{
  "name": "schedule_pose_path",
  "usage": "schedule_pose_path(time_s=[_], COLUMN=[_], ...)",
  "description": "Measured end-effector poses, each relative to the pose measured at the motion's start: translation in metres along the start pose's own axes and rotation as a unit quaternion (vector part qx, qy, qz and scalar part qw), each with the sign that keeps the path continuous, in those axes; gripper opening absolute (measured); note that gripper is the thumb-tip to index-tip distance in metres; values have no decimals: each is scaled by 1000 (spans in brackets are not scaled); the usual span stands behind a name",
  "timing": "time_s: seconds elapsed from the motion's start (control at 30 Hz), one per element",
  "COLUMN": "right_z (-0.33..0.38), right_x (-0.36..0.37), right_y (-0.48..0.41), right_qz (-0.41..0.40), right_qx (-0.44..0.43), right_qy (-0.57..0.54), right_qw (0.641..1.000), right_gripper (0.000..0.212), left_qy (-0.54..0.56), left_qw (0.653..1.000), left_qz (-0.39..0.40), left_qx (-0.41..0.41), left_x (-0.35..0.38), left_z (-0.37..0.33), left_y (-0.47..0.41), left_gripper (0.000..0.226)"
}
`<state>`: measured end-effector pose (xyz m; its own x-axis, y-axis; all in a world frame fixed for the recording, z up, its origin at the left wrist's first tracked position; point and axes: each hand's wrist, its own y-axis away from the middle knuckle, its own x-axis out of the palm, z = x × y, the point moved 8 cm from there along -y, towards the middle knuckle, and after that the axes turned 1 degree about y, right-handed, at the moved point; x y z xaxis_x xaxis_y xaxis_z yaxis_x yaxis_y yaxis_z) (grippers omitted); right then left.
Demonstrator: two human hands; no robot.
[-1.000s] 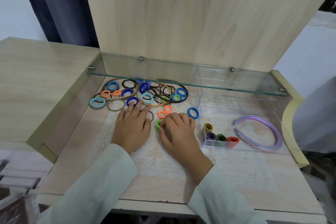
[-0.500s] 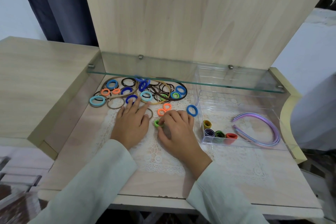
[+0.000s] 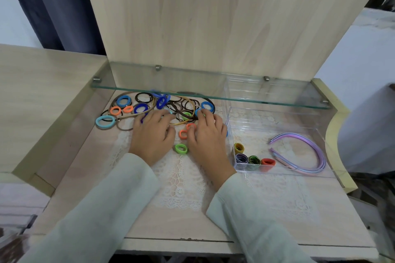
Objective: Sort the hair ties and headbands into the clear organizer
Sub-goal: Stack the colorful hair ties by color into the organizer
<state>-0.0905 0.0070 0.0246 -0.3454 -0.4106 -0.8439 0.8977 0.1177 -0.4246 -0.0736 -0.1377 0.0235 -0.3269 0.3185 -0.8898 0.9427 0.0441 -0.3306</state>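
A pile of hair ties in blue, orange, brown and black lies at the back left under the glass shelf. My left hand rests flat on its near edge, fingers spread. My right hand reaches into the right side of the pile, fingertips touching a green tie beside a blue one; no grip shows. A small stack of green ties lies loose on the lace mat between my hands, with two orange ties just beyond. The clear organizer on the right holds rolled tie bundles and purple headbands.
A glass shelf hangs low over the back of the desk, above the pile and the organizer's rear compartments. A wooden panel rises behind it. A raised wooden ledge borders the left, and a curved yellow edge the right.
My right hand has let go of the green ties, which now lie on the mat, and moved forward to the pile. My left hand has slid forward too.
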Motion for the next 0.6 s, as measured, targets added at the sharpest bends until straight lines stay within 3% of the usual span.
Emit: schedule_pose_path(time_s=[0.13,0.37,0.6], right_z=[-2,-11,-11], right_x=[6,7,13], right_y=[-14,-15,-16], right_qz=[-10,-48,-39], right_qx=[13,41,36], right_qy=[31,53,89], right_qw=[999,997,995], right_gripper=[55,46,41], left_qy=[-26,-6,-28], left_qw=[998,998,991], left_qz=[-21,-30,9], left_qx=[48,61,133], left_x=[4,8,15], left_z=[-7,-9,-22], left_y=[-15,-20,-19], left_gripper=[42,41,44])
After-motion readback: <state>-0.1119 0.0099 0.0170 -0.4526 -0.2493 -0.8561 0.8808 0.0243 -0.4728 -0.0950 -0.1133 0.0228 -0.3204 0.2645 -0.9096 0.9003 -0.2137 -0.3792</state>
